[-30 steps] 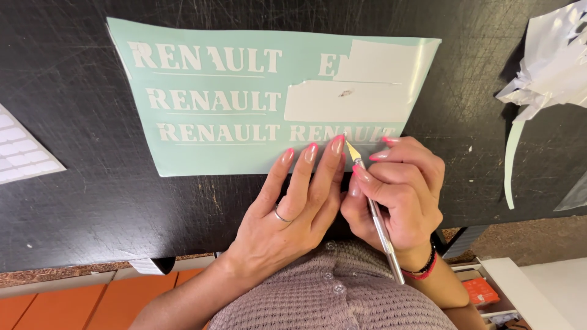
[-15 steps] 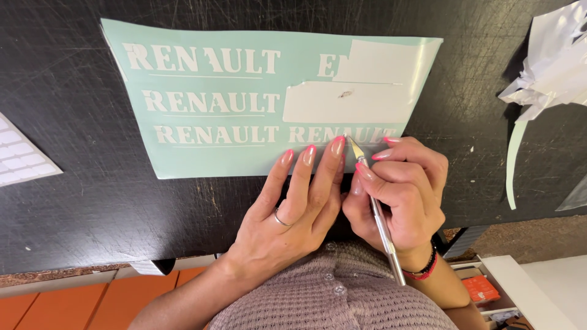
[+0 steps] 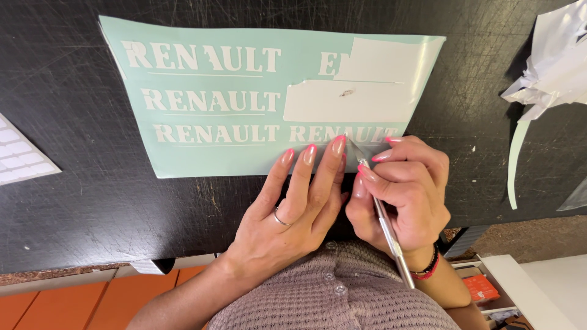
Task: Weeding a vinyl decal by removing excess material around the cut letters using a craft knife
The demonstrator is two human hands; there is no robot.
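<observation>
My left hand [image 3: 292, 211] lies flat on the black table [image 3: 92, 201], with the fingers stretched and close together. It holds nothing. The fingertips [image 3: 312, 151] press on the lower edge of a mint-green vinyl sheet [image 3: 202, 153], just beside the place where I work. There is a thin ring [image 3: 280, 219] on one finger of this hand.

My right hand [image 3: 403, 195] is closed around a slim metal craft knife [image 3: 385, 226], in the way one holds a pen. The handle goes down past my wrist, and the pointed tip [image 3: 351, 142] touches the sheet at its lower right part, right next to my left fingertips. On this wrist I wear a dark and a red bracelet [image 3: 426, 271].

The sheet lies flat on the table, in the upper middle of the view. It carries three rows of white cut letters on the left side. On the right side there are two larger pale patches [image 3: 351, 101] where the green layer is off.

Far right on the table is a crumpled pile of white backing paper [image 3: 553, 61], with a narrow pale green strip [image 3: 516, 162] hanging below it. At the left edge, a corner of a white sheet [image 3: 21, 156] with small rectangles shows, well apart from my hands. My knitted grey-brown top [image 3: 330, 299] fills the bottom of the view.
</observation>
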